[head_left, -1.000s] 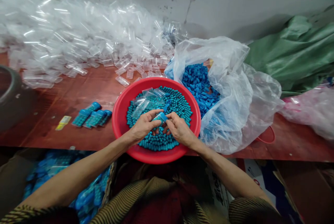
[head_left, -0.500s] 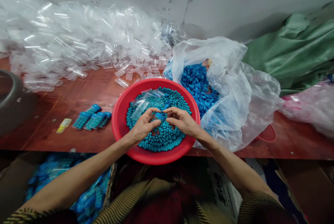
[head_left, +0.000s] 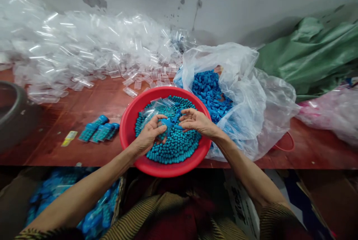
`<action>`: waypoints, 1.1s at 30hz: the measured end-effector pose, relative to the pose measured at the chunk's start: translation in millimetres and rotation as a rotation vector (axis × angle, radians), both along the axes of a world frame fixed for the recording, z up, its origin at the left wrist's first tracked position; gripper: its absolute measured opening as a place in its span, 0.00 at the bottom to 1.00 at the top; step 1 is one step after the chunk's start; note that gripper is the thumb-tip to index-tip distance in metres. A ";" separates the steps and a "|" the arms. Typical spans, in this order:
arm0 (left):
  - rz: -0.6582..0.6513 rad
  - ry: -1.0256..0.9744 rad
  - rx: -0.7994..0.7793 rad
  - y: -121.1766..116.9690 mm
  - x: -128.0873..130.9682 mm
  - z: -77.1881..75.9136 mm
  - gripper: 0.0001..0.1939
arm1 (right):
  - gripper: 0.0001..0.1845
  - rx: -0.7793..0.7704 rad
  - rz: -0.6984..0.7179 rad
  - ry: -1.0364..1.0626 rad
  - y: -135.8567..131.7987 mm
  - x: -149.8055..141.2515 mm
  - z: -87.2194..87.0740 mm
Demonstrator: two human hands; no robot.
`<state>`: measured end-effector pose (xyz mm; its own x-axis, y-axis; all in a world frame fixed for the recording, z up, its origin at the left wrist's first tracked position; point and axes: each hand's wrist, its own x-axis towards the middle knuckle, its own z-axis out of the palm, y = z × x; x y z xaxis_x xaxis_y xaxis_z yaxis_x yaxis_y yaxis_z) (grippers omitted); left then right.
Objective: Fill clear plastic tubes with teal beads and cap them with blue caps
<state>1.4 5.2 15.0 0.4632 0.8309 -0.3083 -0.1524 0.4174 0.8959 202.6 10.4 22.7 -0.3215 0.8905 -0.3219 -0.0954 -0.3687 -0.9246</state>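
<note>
My left hand (head_left: 152,132) is closed around a small clear plastic case with a blue part (head_left: 167,122) at its upper end, above the beads. Opposite it, my right hand (head_left: 195,122) has its thumb and fingers apart, slightly curled. A blue plastic piece (head_left: 178,127) lies by its fingertips; whether they touch it is unclear. Both hands are over a red basin (head_left: 130,154) of turquoise beads (head_left: 173,152). Several clear empty cases (head_left: 156,105) rest on the beads behind my left hand, and more blue pieces (head_left: 178,114) lie between the hands.
Clear cases (head_left: 92,49) form a big heap along the wall. Filled blue-capped cases (head_left: 93,130) lie left of the basin, near a grey tub (head_left: 16,117). A plastic bag (head_left: 246,94) holding blue parts (head_left: 208,87) stands at right. Below the table edge is a box of filled cases (head_left: 97,210).
My hands have drawn apart: the right has moved slightly right and its fingers have spread. The left stays near the basin's middle with the clear case. The view has shifted slightly.
</note>
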 end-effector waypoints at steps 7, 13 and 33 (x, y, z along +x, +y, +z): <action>0.045 -0.022 0.001 1.1 0.3 -6.1 0.24 | 0.24 0.098 -0.133 0.138 -15.1 -8.7 -7.8; -0.071 0.128 0.172 -4.0 7.3 -10.9 0.23 | 0.16 0.502 -0.109 -0.379 -9.3 -10.1 -14.7; 0.086 0.092 0.196 -11.2 17.0 -21.5 0.18 | 0.41 0.950 0.208 -1.274 -37.3 -54.4 -22.8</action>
